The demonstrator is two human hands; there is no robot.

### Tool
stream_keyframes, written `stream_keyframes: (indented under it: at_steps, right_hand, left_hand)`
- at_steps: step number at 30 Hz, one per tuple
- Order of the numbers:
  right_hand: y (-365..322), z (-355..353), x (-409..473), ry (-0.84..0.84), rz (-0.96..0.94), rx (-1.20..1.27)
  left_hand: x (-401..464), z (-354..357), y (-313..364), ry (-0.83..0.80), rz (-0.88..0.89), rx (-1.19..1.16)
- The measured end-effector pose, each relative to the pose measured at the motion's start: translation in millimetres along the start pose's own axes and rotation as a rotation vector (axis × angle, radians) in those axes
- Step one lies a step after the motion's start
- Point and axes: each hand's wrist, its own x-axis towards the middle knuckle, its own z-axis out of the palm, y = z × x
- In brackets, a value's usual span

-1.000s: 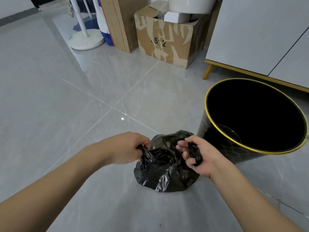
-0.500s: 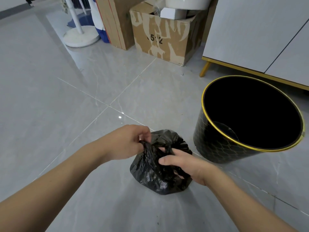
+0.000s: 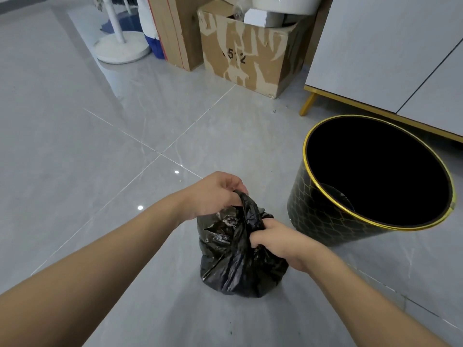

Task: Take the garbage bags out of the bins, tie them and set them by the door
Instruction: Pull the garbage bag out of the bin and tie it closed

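Both grips are clenched on the black garbage bag (image 3: 240, 256) sitting on the floor beside the emptied bin (image 3: 370, 186), left hand (image 3: 213, 194) pulling a strand up, right hand (image 3: 278, 240) bunching the neck; thin plastic could tear or slip loose mid-knot.

Open grey floor (image 3: 75, 146) stretches left and ahead of the black garbage bag (image 3: 240, 266), free for passage. To the right, the black bin (image 3: 325, 221) stands just beside the bag, with a cabinet (image 3: 375, 58) behind. A cardboard box (image 3: 250, 53) and a white stand base (image 3: 122, 47) block the far side.
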Motion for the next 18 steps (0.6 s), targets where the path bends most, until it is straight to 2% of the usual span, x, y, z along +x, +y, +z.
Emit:
stream_keyframes:
  at_steps: [3,5,10,14,16,18]
  right_hand:
    - [-2,-1,-2,-0.109,-0.010,0.146]
    - [0,0,0,-0.102,-0.063,0.092]
    - [6,1,5,0.298,-0.216,-0.678]
    - [15,5,-5,0.639,-0.457,-0.991]
    - [27,6,-7,0.740,-0.577,-1.105]
    - [39,6,-6,0.780,-0.671,-1.107]
  left_hand:
    - [5,4,-8,-0.029,0.004,-0.103]
    - [7,8,-14,-0.032,0.011,-0.097]
    - [5,21,-28,0.056,-0.018,0.023]
    - [5,27,-34,0.129,-0.092,-0.068]
    - [5,28,-36,0.084,-0.148,-0.098]
    - [4,29,-35,0.058,-0.194,-0.147]
